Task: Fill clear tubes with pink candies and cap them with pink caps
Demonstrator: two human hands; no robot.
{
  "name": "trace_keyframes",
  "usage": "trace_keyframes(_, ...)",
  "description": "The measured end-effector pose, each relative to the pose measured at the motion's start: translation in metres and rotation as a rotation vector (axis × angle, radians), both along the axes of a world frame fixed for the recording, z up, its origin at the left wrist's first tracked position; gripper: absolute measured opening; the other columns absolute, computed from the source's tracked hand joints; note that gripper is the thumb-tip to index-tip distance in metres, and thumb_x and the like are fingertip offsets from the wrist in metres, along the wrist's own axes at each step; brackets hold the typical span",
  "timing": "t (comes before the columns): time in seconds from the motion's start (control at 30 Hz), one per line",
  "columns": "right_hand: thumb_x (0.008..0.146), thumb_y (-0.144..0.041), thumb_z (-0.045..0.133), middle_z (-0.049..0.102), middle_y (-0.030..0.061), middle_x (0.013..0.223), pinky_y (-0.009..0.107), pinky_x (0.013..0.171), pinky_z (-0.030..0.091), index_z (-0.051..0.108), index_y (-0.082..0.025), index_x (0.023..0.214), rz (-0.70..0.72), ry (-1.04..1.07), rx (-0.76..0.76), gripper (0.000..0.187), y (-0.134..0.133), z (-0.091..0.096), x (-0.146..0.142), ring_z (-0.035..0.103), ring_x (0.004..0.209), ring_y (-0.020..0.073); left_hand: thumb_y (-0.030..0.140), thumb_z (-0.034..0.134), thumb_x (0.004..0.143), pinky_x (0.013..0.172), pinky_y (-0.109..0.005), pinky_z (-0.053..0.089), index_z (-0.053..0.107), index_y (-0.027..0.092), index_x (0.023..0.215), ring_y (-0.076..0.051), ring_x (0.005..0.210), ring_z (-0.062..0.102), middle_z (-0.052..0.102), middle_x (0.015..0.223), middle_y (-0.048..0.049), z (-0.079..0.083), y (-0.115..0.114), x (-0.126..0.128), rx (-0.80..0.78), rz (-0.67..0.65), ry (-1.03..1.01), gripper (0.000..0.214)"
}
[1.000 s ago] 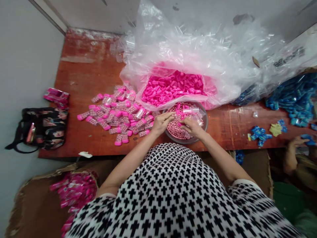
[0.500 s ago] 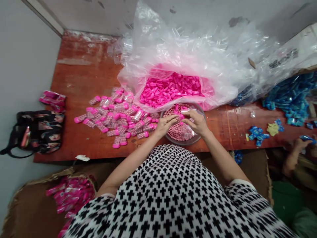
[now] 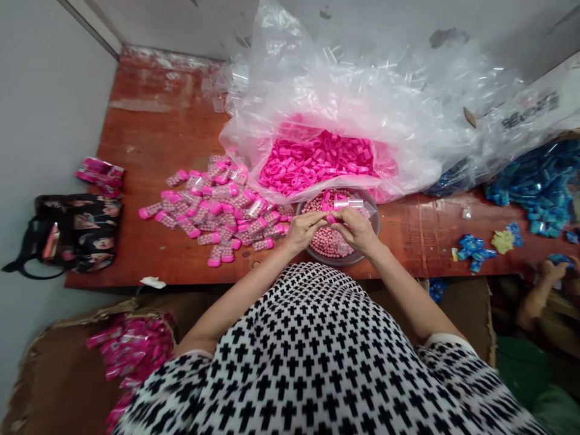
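Observation:
Above a grey bowl (image 3: pixel 377 228) of pink beads (image 3: pixel 322 243), both my hands meet fingertip to fingertip. A small pink cap (image 3: pixel 331 218) is pinched between them. My left hand (image 3: pixel 304 231) has its fingers closed against the cap's left side. My right hand (image 3: pixel 357 228) grips it from the right, hiding part of it. Clear plastic containers (image 3: pixel 357 205) and more pink caps lie on the beads in the bowl. Just behind the bowl, an open plastic bag (image 3: pixel 312 192) holds a heap of loose pink caps (image 3: pixel 317 160).
Left of the bowl, bead-filled containers with pink caps (image 3: pixel 222 211) lie piled. A floral bag (image 3: pixel 93 232) sits at the left edge. Blue packets (image 3: pixel 473 249) lie to the right, near another person's hand (image 3: pixel 549 272). A cardboard box (image 3: pixel 49 368) of pink packets stands below.
My right hand has turned slightly and its fingers have closed in on the pink cap. Both hands stay over the bowl. The camera view has shifted a little.

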State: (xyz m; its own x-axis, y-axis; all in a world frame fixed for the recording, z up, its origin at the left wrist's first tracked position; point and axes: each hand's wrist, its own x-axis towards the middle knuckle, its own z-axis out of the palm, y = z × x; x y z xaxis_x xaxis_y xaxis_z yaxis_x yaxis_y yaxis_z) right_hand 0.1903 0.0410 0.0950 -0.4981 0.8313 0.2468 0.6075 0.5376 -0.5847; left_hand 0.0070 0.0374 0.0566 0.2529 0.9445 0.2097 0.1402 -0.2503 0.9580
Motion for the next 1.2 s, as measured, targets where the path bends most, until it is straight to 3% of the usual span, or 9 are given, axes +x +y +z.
trace_keyframes(0.27,0.092,-0.028,0.041,0.051,0.0069,0.076,0.031,0.061,0.036,0.055,-0.017,0.091,0.074,-0.195,0.034,0.018,-0.002,-0.002,0.002,0.046,0.068,0.0195,0.032,0.052,0.085,0.074,-0.028,0.051,0.071,0.019,0.101,-0.019,0.082,0.068,0.072,0.093,-0.0087,-0.006,-0.001,0.003,0.047,-0.069,0.184,0.027)
trace_keyframes(0.43,0.092,-0.03,0.042,0.054,0.0073,0.077,0.031,0.062,0.039,0.06,-0.017,0.098,0.084,-0.129,0.002,0.023,-0.001,-0.007,0.001,0.048,0.069,0.0189,0.038,0.059,0.08,0.068,-0.028,0.051,0.073,0.021,0.097,-0.018,0.075,0.067,0.073,0.09,-0.0052,-0.011,-0.004,0.003,-0.153,-0.063,0.05,0.028)
trace_keyframes(0.6,0.087,-0.041,0.052,0.064,0.0056,0.096,0.036,0.083,0.047,0.061,-0.026,0.111,-0.018,0.282,-0.37,0.03,0.003,0.003,0.003,0.059,0.089,0.0189,0.047,0.067,0.07,0.073,-0.035,0.053,0.071,0.017,0.101,-0.021,0.081,0.067,0.072,0.098,-0.0068,-0.016,-0.006,0.007,-0.483,0.062,-0.325,0.043)
trace_keyframes(0.7,0.082,-0.048,0.057,0.065,0.0041,0.111,0.041,0.09,0.047,0.056,-0.03,0.12,-0.106,0.691,-0.713,0.043,-0.003,0.005,0.008,0.061,0.101,0.0196,0.045,0.069,0.07,0.072,-0.036,0.054,0.069,0.019,0.105,-0.019,0.075,0.067,0.072,0.096,-0.006,-0.014,-0.005,0.004,-0.567,0.147,-0.485,0.044)
trace_keyframes(0.77,0.076,-0.046,0.065,0.066,0.004,0.108,0.043,0.089,0.049,0.058,-0.029,0.116,-0.14,0.869,-0.868,0.045,-0.009,-0.001,0.01,0.064,0.096,0.0199,0.043,0.071,0.068,0.075,-0.035,0.054,0.07,0.02,0.103,-0.018,0.076,0.067,0.072,0.094,-0.0053,-0.013,-0.005,0.001,-0.583,0.179,-0.53,0.042)
trace_keyframes(0.9,0.066,-0.042,0.075,0.069,0.0019,0.086,0.042,0.081,0.054,0.067,-0.023,0.092,-0.264,0.998,-0.915,0.034,-0.016,-0.015,0.004,0.066,0.076,0.0173,0.041,0.073,0.066,0.087,-0.038,0.05,0.072,0.018,0.099,-0.021,0.09,0.066,0.071,0.102,-0.0074,-0.013,-0.008,-0.004,-0.522,0.168,-0.427,0.04)
trace_keyframes(0.97,0.065,-0.046,0.074,0.069,0.0024,0.085,0.041,0.079,0.055,0.066,-0.021,0.085,-0.302,1.03,-0.936,0.033,-0.014,-0.015,-0.002,0.065,0.077,0.0174,0.042,0.071,0.069,0.089,-0.039,0.048,0.072,0.018,0.098,-0.022,0.092,0.065,0.071,0.102,-0.0082,-0.012,-0.01,-0.004,-0.427,0.115,-0.314,0.038)
trace_keyframes(1.1,0.07,-0.043,0.068,0.068,0.0038,0.091,0.043,0.077,0.056,0.062,-0.022,0.093,-0.2,0.976,-1.233,0.032,-0.011,-0.005,-0.012,0.063,0.089,0.0195,0.039,0.066,0.075,0.092,-0.038,0.046,0.074,0.022,0.094,-0.02,0.098,0.061,0.071,0.097,-0.0068,-0.006,-0.011,-0.003,-0.195,0.036,-0.164,0.027)
trace_keyframes(1.2,0.073,-0.038,0.061,0.068,0.0031,0.08,0.046,0.076,0.056,0.061,-0.021,0.091,-0.196,0.999,-1.425,0.025,-0.013,-0.005,-0.019,0.064,0.084,0.0204,0.037,0.064,0.076,0.092,-0.037,0.046,0.074,0.022,0.093,-0.02,0.101,0.06,0.07,0.099,-0.0069,-0.004,-0.013,-0.003,-0.147,0.06,-0.141,0.024)
